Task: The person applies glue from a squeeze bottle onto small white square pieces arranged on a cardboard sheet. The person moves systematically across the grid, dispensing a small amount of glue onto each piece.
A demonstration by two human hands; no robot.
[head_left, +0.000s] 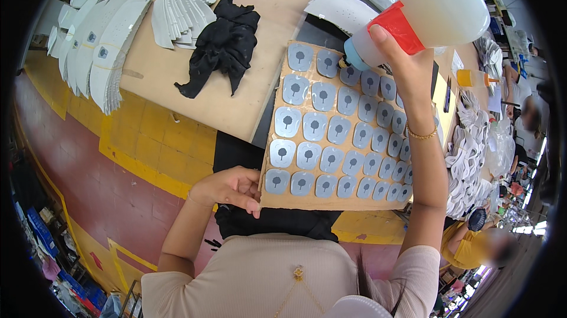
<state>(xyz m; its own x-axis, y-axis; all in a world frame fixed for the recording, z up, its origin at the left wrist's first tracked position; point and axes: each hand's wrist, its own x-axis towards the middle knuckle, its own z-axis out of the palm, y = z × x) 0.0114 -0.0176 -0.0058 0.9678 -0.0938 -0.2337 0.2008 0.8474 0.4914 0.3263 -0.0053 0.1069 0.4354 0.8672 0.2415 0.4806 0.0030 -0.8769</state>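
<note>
My right hand (401, 61) is wrapped around a large translucent squeeze bottle (452, 8) with a band of red tape. The bottle is tilted, its blue-green cap and nozzle (353, 55) pointing down-left over the upper rows of patches. Beneath it lies a cardboard sheet (313, 201), covered with rows of small grey patches (315, 126), each bearing a dark tree shape. Several patches look glossy. At the sheet's lower left corner my left hand (231, 190) grips the edge with curled fingers. Whether the nozzle touches a patch is not clear.
A crumpled black cloth (224, 46) rests on the tan table (171, 76), near bundles of white cut pieces (180, 8). An orange-and-white bottle (472, 78), a pen (447, 98) and piled white pieces (466, 164) are at right. A person in yellow (472, 247) sits beyond.
</note>
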